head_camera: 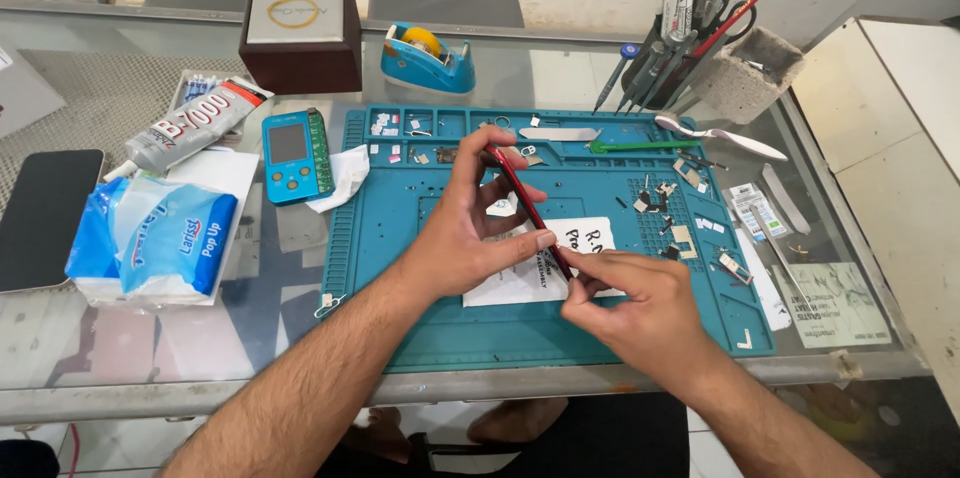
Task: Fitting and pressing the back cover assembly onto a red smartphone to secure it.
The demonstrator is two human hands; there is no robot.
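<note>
1. The glass-topped table (120, 338) carries everything, and its near edge runs along 6 o'clock in the view.
2. The blue work mat (400, 278) fills the middle of the table. Small screws and metal parts sit in its tray slots toward 12 o'clock and lie loose toward 3 o'clock.
3. The left hand (465, 233) is closed around a red phone (525, 203) stood on its edge above the mat. The thumb presses one face and the fingers curl over the top end at about 11 o'clock.
4. The right hand (625, 303) comes in from 5 o'clock. Its fingertips are pinched tight at the phone's lower end, near the centre of the mat. Whether they hold a small part or a tool there is too small to tell.
5. The white paper sheet (520, 278) lies flat on the mat directly under both hands.
6. To work this edge well, I judge that the left hand should keep the phone steady and tilted as it is. The right pinch should stay low and light, so that nothing slips onto the scattered parts.
7. A blue tissue pack (150, 238) lies at 9 o'clock, with a glue tube (190, 123) above it.
8. A small blue tester device (295, 156) lies just beside the mat's 10 o'clock corner.
9. A grey tool holder (740, 73) stands at 2 o'clock.
</note>
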